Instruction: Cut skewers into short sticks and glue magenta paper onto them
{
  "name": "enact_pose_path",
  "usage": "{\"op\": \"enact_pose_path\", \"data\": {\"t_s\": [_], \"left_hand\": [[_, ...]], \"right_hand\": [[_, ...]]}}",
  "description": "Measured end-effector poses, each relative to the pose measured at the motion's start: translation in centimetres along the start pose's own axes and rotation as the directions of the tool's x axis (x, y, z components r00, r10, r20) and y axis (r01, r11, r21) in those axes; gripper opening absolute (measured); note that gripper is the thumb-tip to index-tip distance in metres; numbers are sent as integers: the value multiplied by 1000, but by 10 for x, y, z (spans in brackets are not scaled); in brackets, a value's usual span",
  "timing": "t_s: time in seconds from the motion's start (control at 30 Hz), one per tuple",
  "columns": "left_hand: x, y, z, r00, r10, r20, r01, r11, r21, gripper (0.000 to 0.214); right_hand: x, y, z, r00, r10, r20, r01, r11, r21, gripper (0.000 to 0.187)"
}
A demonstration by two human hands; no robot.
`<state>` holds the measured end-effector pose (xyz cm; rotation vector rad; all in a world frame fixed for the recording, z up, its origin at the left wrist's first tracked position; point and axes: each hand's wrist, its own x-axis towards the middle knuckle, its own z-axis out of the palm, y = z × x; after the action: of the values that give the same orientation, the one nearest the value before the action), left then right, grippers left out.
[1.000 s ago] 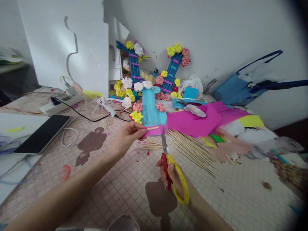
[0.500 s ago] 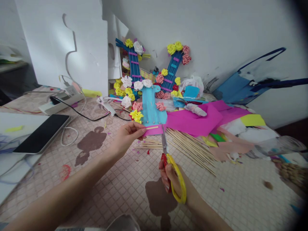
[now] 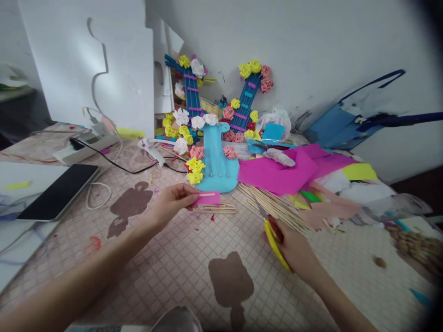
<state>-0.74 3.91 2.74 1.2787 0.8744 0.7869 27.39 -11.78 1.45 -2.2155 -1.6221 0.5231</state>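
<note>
My left hand (image 3: 171,203) pinches a small pink paper piece (image 3: 207,198) together with a short wooden stick, just above the tabletop. My right hand (image 3: 294,251) is closed on the yellow and red handles of a pair of scissors (image 3: 272,228), whose blades point up-left over a pile of thin wooden skewers (image 3: 273,207). A few short cut sticks (image 3: 218,208) lie under the pink piece. Behind stands a light blue guitar-shaped craft (image 3: 216,159) with paper flowers.
Magenta paper sheets (image 3: 277,173) and coloured scraps lie to the right. A black phone (image 3: 58,191) rests on a white surface at left, with cables and a power strip (image 3: 86,143). White foam boards (image 3: 90,64) lean on the wall. A blue bag (image 3: 349,124) sits at the back right.
My right hand has moved the scissors down and to the right, away from the pink piece, onto the skewers. My left hand has lowered slightly with the pink piece and stick.
</note>
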Motion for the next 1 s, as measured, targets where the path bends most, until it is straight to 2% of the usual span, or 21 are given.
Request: {"op": "enact_pose_path", "data": {"t_s": [0.03,0.1,0.17,0.27,0.33,0.4,0.5,0.6,0.73,0.8,0.9,1.0], "left_hand": [[-3,-3,-6,1000,-25,8,25,1000,18,23],[-9,-7,-17,998,-67,20,66,997,46,26],[-16,-10,-27,996,-84,7,83,995,55,27],[-25,-11,-39,996,-87,-34,88,995,47,28],[-30,-11,-44,995,-89,-51,91,995,38,29],[-34,-12,-49,994,-96,-58,98,995,31,29],[-38,-12,-56,993,-98,-67,99,995,15,29],[-43,-12,-64,993,-94,-72,93,996,-18,29],[-50,-11,-73,995,-82,-49,80,996,-30,30],[-53,-12,-78,998,-61,-23,61,998,-25,31],[-57,-14,-86,999,-37,-19,37,999,-19,32],[-61,-18,-97,997,-56,-45,55,998,-10,31]], "right_hand": [[2,9,-5,998,25,-54,-34,985,-168,30],[6,25,-9,993,18,-120,-59,935,-349,31],[8,38,-9,984,-76,-161,8,924,-382,34],[10,49,-10,944,-260,-205,162,903,-397,36],[13,48,-14,924,-318,-212,210,886,-413,33],[17,39,-20,922,-320,-216,219,894,-391,29],[26,3,-23,950,-267,-163,229,949,-218,26],[36,-54,-8,969,-247,32,244,967,78,28],[53,-137,33,895,-429,124,348,845,406,33],[62,-167,55,866,-470,172,332,796,506,35],[71,-195,82,810,-524,261,310,762,568,21],[75,-207,97,783,-560,272,339,751,567,18]]}}
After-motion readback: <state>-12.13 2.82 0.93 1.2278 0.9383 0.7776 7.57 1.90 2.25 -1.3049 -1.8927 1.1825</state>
